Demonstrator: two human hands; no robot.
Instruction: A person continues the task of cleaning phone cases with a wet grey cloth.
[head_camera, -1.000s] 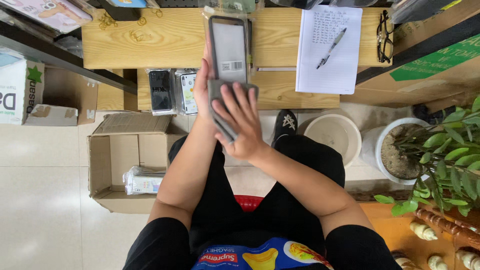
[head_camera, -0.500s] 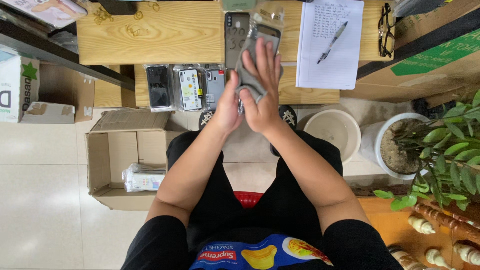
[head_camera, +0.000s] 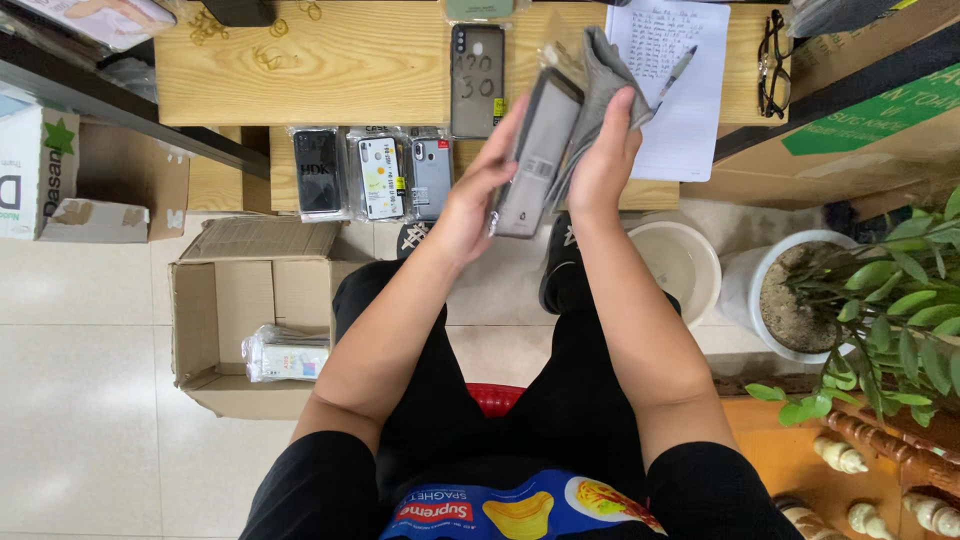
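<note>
I see my left hand (head_camera: 468, 208) gripping a dark rectangular phone case (head_camera: 538, 152), right hand (head_camera: 603, 158) fingers closed on a grey cloth (head_camera: 598, 72), apparently mid-wipe; bagged cases (head_camera: 378, 172) wait on the wooden table (head_camera: 330, 70).

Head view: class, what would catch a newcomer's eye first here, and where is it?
At the centre, the left hand holds a dark phone case upright over the wooden table, while the right hand presses a grey cloth against it. Left of the hands, three packaged phone cases lie side by side on the table's edge. Lower left, an open cardboard box sits on the tiled floor.
</note>
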